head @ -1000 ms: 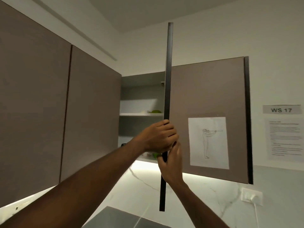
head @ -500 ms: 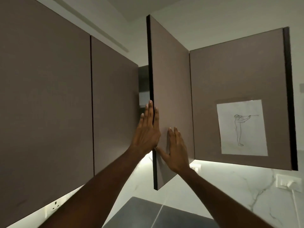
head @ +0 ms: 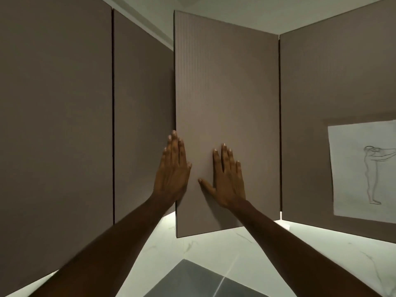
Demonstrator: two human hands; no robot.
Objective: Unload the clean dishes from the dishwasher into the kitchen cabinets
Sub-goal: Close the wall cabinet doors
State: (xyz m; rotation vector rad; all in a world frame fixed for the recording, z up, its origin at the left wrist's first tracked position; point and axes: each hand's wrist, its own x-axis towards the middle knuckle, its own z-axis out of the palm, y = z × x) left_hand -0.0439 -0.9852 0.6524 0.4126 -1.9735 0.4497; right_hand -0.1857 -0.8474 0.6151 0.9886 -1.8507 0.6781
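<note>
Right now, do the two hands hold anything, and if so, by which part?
Nothing is held. The left hand and the right hand lie flat, fingers straight, against the front of the brown-grey upper cabinet door, near its free left edge.

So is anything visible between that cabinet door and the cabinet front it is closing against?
Nothing visible. The cabinet door stands slightly ajar, its free left edge just proud of the neighbouring door. The left hand and right hand lie flat on its face, not in the gap. The cabinet interior is hidden.
</note>
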